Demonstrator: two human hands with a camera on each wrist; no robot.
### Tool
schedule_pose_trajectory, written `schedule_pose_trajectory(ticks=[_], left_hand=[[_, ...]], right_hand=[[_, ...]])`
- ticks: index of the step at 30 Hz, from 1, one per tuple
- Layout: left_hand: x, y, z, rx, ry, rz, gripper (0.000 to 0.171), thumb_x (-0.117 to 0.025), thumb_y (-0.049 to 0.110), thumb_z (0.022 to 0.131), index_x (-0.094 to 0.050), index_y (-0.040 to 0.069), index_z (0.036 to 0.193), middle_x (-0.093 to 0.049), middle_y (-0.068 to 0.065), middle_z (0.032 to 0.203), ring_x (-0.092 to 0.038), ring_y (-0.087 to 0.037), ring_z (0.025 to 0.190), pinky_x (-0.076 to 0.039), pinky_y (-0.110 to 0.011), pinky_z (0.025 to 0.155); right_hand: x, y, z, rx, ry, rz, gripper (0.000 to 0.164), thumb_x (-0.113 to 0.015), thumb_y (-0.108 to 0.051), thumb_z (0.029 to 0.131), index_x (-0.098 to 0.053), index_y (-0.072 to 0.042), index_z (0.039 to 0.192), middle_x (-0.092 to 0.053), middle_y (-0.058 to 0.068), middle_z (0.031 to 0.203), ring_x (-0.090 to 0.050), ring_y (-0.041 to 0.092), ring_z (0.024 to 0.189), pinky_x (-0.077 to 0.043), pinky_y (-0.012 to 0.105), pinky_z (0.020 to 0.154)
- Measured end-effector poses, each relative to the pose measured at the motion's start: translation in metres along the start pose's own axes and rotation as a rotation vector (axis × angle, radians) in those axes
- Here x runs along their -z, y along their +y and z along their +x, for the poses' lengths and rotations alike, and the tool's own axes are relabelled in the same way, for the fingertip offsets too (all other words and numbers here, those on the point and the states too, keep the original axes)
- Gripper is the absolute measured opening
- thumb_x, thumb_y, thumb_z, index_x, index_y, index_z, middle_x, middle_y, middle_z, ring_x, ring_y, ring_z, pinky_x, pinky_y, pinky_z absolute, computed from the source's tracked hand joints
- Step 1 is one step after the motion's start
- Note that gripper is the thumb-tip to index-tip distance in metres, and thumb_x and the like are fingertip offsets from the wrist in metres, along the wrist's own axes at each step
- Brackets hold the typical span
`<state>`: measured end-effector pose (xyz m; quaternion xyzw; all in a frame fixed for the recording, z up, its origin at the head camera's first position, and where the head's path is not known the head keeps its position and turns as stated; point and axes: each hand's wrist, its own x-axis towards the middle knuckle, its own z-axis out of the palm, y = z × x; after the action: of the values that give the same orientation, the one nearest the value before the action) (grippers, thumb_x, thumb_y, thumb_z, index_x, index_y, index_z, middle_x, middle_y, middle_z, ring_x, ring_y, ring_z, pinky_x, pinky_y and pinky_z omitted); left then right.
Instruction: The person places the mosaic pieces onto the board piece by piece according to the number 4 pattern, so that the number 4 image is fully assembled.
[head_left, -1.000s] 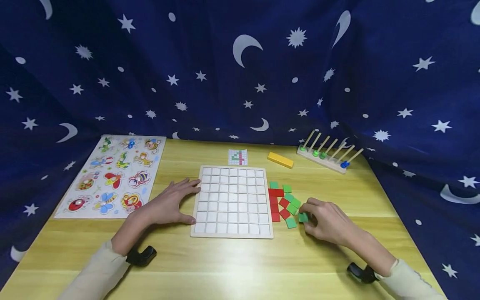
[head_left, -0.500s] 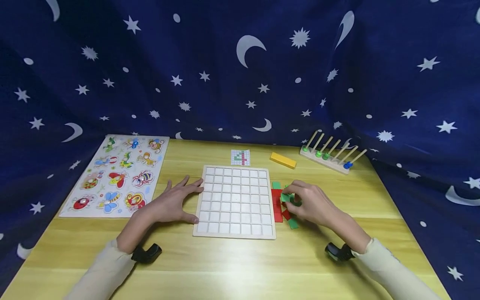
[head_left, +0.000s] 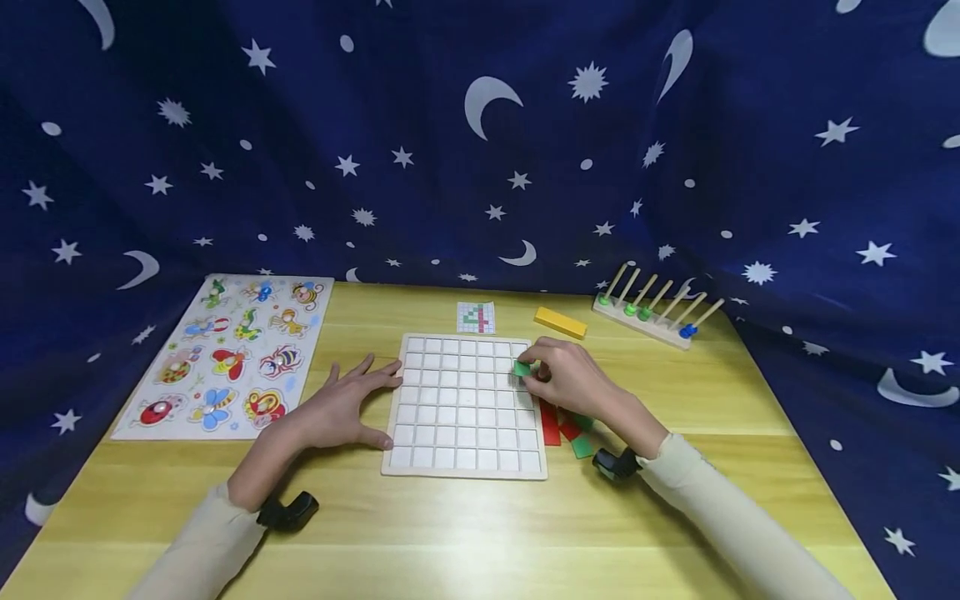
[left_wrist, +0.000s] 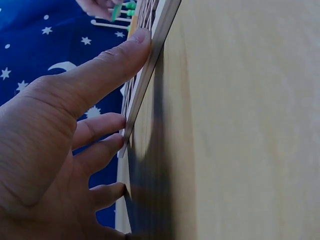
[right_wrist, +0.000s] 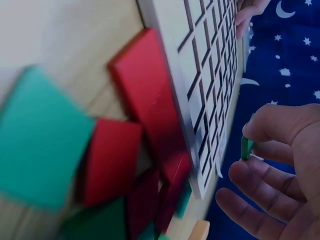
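Observation:
A white grid board (head_left: 455, 414) with a pale wooden rim lies in the middle of the table. Along its left edge rests my left hand (head_left: 347, 408), fingers spread and straight; in the left wrist view the thumb (left_wrist: 112, 70) touches the rim. Over the board's upper right squares, my right hand (head_left: 573, 379) pinches a green square tile (head_left: 522, 368) between thumb and fingers. The right wrist view shows this tile (right_wrist: 246, 145) held on edge, apart from the board. Red tiles (head_left: 550, 425) and green tiles (head_left: 582, 447) lie loose beside the board's right edge, partly hidden under the right forearm.
A small pattern card (head_left: 476, 317) lies behind the board, with a yellow block (head_left: 560, 322) to its right. A peg rack with beads (head_left: 643, 321) stands at the back right. An insect puzzle board (head_left: 228, 358) lies on the left. A starry curtain surrounds the table.
My right hand has carried the green tile leftward from the tile pile to above the board's upper right. My left hand has stayed on the board's left edge.

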<state>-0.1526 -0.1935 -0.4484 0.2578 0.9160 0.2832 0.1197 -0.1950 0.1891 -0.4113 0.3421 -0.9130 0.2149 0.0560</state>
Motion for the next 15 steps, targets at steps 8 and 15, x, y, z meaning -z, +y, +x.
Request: schedule_pose_trajectory(ticks=[8, 15], left_hand=[[-0.001, -0.002, 0.0, 0.0, -0.002, -0.004, 0.093, -0.088, 0.052, 0.069, -0.051, 0.017, 0.147, -0.024, 0.003, 0.164, -0.006, -0.04, 0.15, 0.006, -0.076, 0.107], [-0.001, -0.002, 0.001, 0.001, -0.002, -0.008, 0.094, -0.089, 0.051, 0.069, -0.051, 0.017, 0.147, -0.024, 0.003, 0.164, -0.007, -0.039, 0.15, 0.006, -0.076, 0.107]], right_hand=[[-0.012, 0.002, 0.032, -0.031, 0.001, 0.056, 0.018, -0.079, -0.009, 0.082, -0.077, -0.003, 0.099, -0.069, 0.006, 0.089, -0.06, 0.011, 0.068, -0.049, 0.027, 0.058], [-0.019, 0.002, 0.056, -0.024, -0.025, 0.024, 0.016, -0.079, -0.011, 0.084, -0.077, -0.006, 0.1, -0.068, 0.005, 0.087, -0.062, 0.014, 0.072, -0.05, 0.032, 0.065]])
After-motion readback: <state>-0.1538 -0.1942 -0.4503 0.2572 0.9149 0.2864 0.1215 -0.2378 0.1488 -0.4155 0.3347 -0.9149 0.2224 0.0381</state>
